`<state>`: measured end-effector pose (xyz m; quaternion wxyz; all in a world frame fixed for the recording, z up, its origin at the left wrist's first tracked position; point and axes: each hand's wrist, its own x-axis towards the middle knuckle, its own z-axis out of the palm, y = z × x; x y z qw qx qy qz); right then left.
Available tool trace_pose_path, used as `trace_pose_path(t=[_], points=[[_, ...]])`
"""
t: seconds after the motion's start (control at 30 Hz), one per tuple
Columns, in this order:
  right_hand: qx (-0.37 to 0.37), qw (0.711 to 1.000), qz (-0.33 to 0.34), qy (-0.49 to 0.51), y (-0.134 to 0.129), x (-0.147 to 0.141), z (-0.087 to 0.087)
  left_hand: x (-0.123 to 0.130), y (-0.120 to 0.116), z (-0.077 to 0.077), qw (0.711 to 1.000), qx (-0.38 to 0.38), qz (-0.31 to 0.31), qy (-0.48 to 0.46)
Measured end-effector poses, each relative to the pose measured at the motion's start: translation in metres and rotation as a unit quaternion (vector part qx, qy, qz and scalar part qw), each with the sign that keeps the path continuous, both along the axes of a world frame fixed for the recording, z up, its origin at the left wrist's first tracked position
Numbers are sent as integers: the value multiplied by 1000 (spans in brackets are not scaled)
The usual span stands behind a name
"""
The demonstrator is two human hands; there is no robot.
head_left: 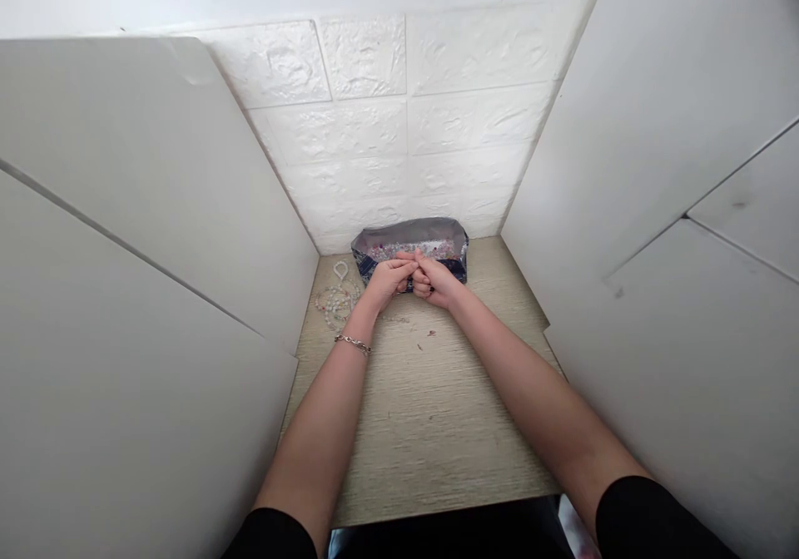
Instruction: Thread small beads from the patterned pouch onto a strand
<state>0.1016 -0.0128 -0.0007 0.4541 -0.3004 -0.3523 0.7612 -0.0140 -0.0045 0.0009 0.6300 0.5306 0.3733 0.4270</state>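
My left hand [392, 279] and my right hand [435, 279] meet in front of a dark blue patterned pouch-like container [462, 243]. The fingers of both are closed in a pinch, with the tips pressed close together. Whatever lies between them is too small to make out. Inside the container's grey lining are many small beads [387, 250], mostly pink and clear. A coiled string of pale beads [337, 299] lies on the wooden tabletop just left of my left wrist. Part of a strand runs out from beneath that wrist.
The narrow wooden tabletop [437, 426] is walled in by a white panel on the left [156, 226] and another on the right [624, 168]. A white brick-pattern wall [405, 135] closes the back. Tiny reddish bits [430, 333] lie near the hands.
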Motion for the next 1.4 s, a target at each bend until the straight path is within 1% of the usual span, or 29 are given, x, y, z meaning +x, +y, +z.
trace_pose_path(t=[0.17,0.3,0.43,0.63,0.73,0.87,1.0,1.1,1.23,1.4], points=[[-9,1000,4,-4,-1,0,2,0,1,0,1000,-25,-1,-10],[-26,1000,8,5,0,0,3,3,1,1,999,-27,7,21],[-36,999,9,5,0,0,3,5,-3,5,998,-42,10,44],[-45,998,19,43,4,-1,1,7,-5,9,998,-53,11,24],[-45,997,20,55,5,0,0,8,-4,7,998,-43,26,39],[-48,997,20,56,5,1,0,10,-2,4,994,11,61,88],[-54,997,31,54,4,1,2,9,-3,4,991,36,62,109],[-59,996,34,58,3,1,2,8,-4,5,993,21,56,99],[-56,996,31,68,5,1,2,8,-4,5,997,-9,49,63],[-59,993,7,105,8,1,-1,8,-3,4,998,-19,57,7]])
